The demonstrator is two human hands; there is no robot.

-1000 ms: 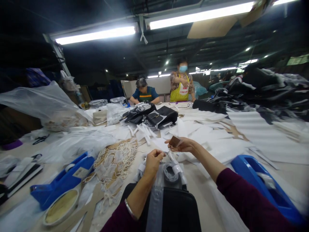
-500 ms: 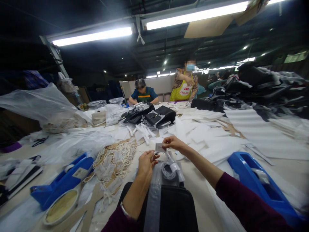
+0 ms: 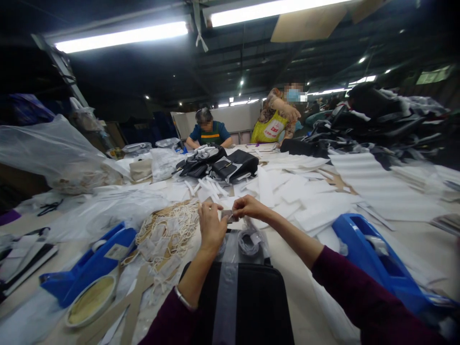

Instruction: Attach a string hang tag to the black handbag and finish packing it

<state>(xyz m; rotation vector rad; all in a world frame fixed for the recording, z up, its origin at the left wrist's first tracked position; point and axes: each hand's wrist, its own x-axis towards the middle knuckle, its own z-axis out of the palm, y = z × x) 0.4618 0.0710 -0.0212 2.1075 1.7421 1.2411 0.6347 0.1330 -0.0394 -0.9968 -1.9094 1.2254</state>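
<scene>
A small grey card (image 3: 227, 213) is held up between my two hands, just beyond the top of a black bag (image 3: 264, 297). My right hand (image 3: 249, 208) pinches the card's right side. My left hand (image 3: 211, 227) has its fingers bent around the left side, partly hiding it. Something thin and pale, perhaps a string, shows at the fingertips. Down the front of the bag runs a clear plastic strip (image 3: 226, 299). At the bag's top lies a coil in clear plastic (image 3: 248, 242).
Tangled cream strings with tags (image 3: 179, 230) lie left of my hands. Blue tape dispensers stand left (image 3: 86, 268) and right (image 3: 381, 263), beside a round dish (image 3: 91, 302). White foam sheets (image 3: 305, 206) and black bags (image 3: 235, 165) cover the far side. Two co-workers are beyond.
My left hand has moved up and left, raising its fingers to the card. My right hand has shifted slightly left. The standing co-worker has leaned to the right, and the view has tilted a little.
</scene>
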